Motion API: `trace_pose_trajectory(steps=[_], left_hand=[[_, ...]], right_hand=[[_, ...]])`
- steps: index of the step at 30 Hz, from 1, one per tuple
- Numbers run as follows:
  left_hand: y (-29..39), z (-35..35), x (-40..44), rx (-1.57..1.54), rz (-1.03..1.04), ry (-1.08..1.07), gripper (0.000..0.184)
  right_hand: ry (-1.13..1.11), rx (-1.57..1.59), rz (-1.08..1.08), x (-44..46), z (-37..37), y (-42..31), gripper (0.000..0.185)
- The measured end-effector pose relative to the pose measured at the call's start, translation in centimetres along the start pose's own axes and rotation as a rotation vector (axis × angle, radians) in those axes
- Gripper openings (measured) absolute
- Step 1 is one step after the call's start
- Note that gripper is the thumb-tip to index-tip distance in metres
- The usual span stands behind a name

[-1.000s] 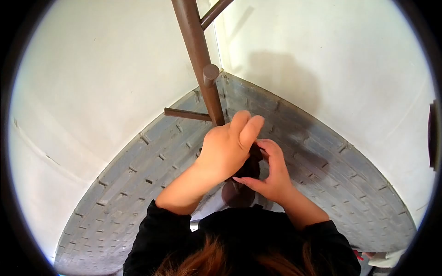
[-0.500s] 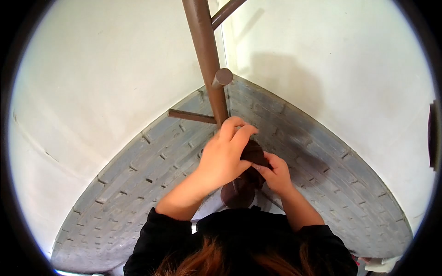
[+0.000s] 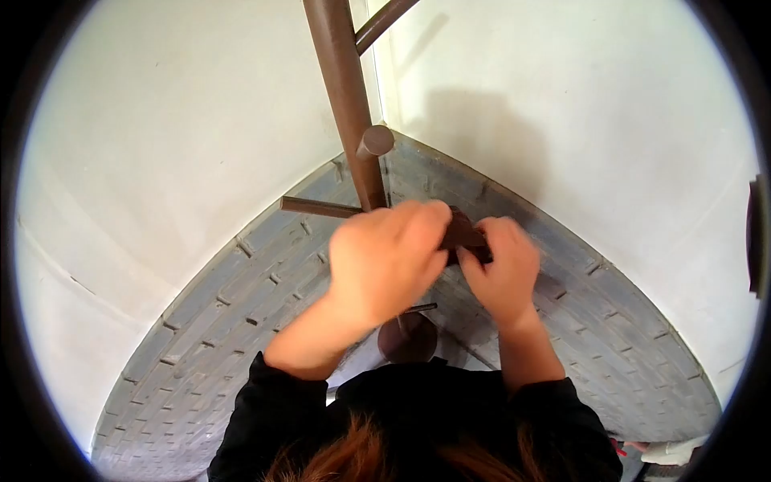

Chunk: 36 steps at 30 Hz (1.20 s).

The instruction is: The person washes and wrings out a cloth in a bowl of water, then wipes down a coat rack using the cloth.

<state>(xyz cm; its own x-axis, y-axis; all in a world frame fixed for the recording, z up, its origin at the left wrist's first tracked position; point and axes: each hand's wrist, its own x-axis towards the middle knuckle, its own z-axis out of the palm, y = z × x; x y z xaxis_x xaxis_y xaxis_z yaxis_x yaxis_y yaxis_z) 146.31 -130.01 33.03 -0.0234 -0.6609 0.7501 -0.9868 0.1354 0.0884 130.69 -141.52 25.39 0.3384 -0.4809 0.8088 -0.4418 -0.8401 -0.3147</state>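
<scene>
Between my two hands is a dark brown, slightly glossy item [image 3: 463, 231]; its kind cannot be made out. My left hand [image 3: 389, 257] is closed on its left side, the back of the hand toward me. On the right side, my right hand [image 3: 507, 263] pinches it, thumb toward the left hand. Just beyond stands a brown coat rack [image 3: 341, 80] with round pegs, close to my left hand. That hand hides the lower part of the pole.
A round peg end [image 3: 377, 140] points toward me, and another peg [image 3: 317, 206] sticks out leftward. Below the hands is a dark round disc [image 3: 408, 337]. White walls [image 3: 642, 145] meet behind the rack, with grey brick-patterned panelling [image 3: 233, 321] underneath.
Both hands have moved up with the dark brown item, lifting it away from the round disc. My left hand's raised fingers have closed onto it. The view has shifted slightly.
</scene>
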Motion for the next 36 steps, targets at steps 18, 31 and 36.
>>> trace_pose_trajectory(steps=[18, 31, 36], left_hand=[[-9.2, -4.1, 0.6, -0.093, -0.197, 0.257, 0.058], [-10.0, -1.2, 4.2, -0.557, -0.36, -0.048, 0.064], [-10.4, -1.3, 4.1, -0.507, -0.362, -0.039, 0.065]], right_hand=[[-0.33, 1.455, 0.547, -4.2, 10.4, 2.9, 0.071], [0.042, 0.817, 0.318, -0.6, 18.5, -5.4, 0.111], [0.073, 0.849, 0.299, -1.4, 20.3, -4.5, 0.095]])
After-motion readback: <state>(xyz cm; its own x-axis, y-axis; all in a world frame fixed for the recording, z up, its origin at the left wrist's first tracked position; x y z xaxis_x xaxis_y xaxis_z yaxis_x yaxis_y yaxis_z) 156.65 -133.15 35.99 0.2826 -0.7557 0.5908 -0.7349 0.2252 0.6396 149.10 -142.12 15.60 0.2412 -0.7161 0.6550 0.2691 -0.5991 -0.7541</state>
